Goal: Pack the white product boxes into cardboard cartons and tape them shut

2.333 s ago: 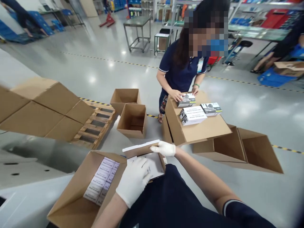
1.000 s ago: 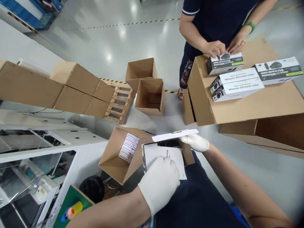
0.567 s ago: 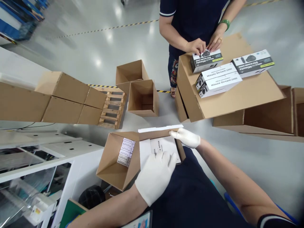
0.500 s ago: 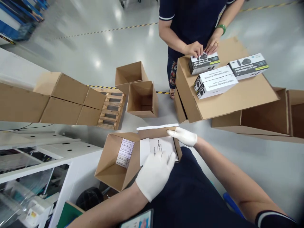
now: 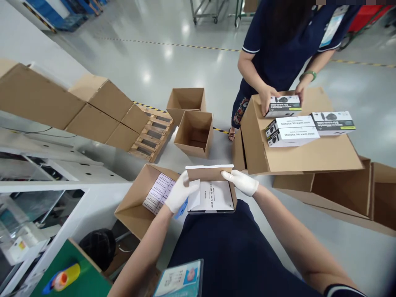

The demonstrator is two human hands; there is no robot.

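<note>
– Now, where's the open box (image 5: 234,196)?
– Right between the gloved left hand (image 5: 180,193) and gloved right hand (image 5: 243,182), lid (image 5: 208,173) raised, printed white sheet (image 5: 215,196) showing inside!
– And the left?
– Curled around the box's left edge, thumb laid inside!
– The right?
– Pinching the lid's right end, thumb on the brown inner face, above the sheet!

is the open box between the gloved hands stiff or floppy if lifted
The open box probably keeps its shape, being folded cardboard. Its lid may flap if released, standing unfastened. The printed sheet might slide, lying flat inside.
</note>
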